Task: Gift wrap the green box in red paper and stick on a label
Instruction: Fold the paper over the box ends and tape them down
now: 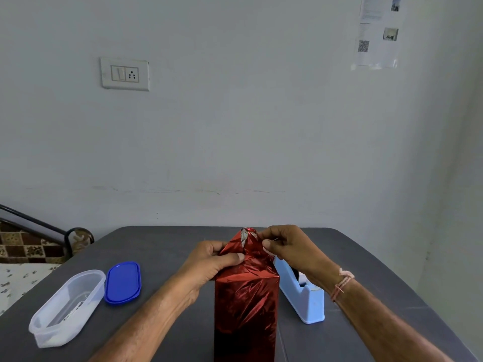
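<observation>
One dark grey tabletop (167, 246) carries one tall box wrapped in shiny red foil paper (245, 309), upright at centre. Its base is cut off and the box itself is hidden under the paper. Your left hand (211, 259) and right hand (290, 249) each hold a pinching grip on the gathered top. One clear oval plastic tub (68, 307) lies to the left. One light blue tape dispenser (305, 301) sits partly behind your right wrist. One blue oval lid (122, 282) lies beside the tub.

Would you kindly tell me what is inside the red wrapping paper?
Only the red foil paper shows, with its silver underside at the gathered top, pinched by the left hand and right hand. The box inside is fully covered.
</observation>
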A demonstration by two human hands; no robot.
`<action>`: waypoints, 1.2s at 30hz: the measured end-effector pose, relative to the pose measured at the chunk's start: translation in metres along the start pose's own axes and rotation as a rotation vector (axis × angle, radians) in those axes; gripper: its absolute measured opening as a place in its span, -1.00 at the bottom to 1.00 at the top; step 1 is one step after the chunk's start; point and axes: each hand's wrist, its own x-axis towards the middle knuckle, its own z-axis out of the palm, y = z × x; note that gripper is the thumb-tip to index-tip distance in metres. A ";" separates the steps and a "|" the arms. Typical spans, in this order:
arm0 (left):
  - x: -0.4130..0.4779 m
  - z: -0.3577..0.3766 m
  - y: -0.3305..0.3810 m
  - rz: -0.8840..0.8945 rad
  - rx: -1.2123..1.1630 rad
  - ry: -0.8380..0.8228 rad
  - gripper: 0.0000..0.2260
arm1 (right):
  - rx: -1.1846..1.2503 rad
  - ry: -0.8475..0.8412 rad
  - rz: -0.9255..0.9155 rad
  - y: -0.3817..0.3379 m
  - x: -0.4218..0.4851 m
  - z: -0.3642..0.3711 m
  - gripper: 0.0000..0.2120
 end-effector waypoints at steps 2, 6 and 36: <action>-0.001 0.001 0.000 0.000 0.000 0.003 -0.82 | -0.034 0.009 0.000 0.004 0.003 0.002 -0.79; -0.001 0.000 0.000 -0.006 0.006 0.008 -0.82 | -0.015 0.027 0.002 0.005 0.006 0.005 -0.88; 0.002 -0.001 -0.002 -0.001 -0.015 -0.031 -0.81 | -0.037 0.105 0.002 -0.016 0.009 0.019 -0.82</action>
